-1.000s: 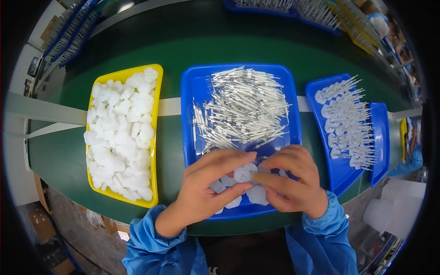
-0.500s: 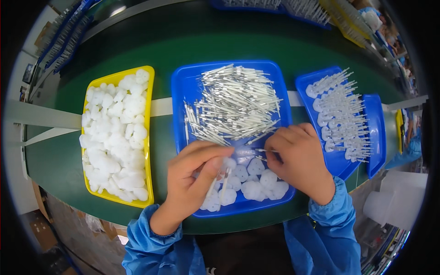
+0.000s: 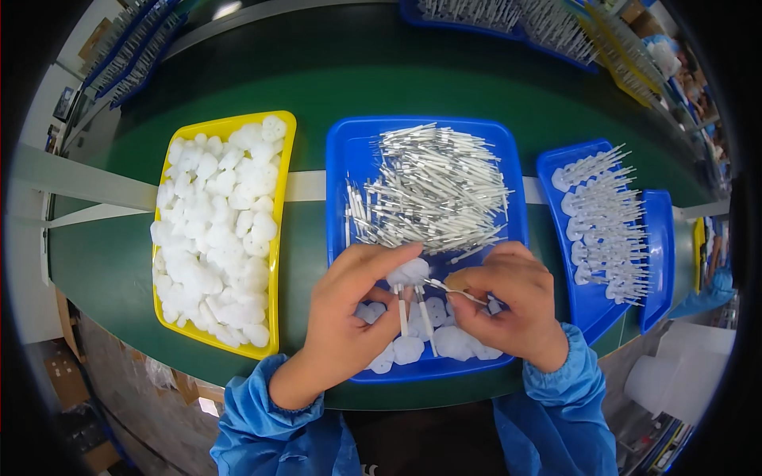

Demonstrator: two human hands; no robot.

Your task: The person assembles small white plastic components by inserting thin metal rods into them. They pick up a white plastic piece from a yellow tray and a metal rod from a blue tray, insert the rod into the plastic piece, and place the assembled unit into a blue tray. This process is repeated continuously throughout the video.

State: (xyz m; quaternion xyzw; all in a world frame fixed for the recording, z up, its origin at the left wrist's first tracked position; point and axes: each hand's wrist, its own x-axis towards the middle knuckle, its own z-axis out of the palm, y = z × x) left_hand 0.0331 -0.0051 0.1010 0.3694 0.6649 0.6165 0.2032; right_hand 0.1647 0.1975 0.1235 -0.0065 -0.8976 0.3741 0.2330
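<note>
My left hand (image 3: pixel 329 317) pinches a white plastic disc (image 3: pixel 409 274) between thumb and fingers, above the near part of the blue tray (image 3: pixel 336 159). Two white rods (image 3: pixel 429 324) hang down from the disc. My right hand (image 3: pixel 512 305) is closed on another thin white rod (image 3: pixel 470 297), whose metal tip points left and reaches the disc's edge; whether it has entered is hard to tell. Beyond my hands lies a pile of white rods with metal ends (image 3: pixel 440 186). Loose white discs (image 3: pixel 409 349) lie beneath my hands.
A yellow tray (image 3: pixel 287 198) heaped with white discs stands at the left. At the right, a blue tray (image 3: pixel 583 305) holds rows of discs with rods attached, overlapping another blue tray (image 3: pixel 657 262). More filled trays (image 3: pixel 508 20) stand along the far edge of the green table (image 3: pixel 238 79).
My right hand has come away from the rod pile and moved left with a rod, up to the disc. The disc and its hanging rods are now turned more upright in my left hand.
</note>
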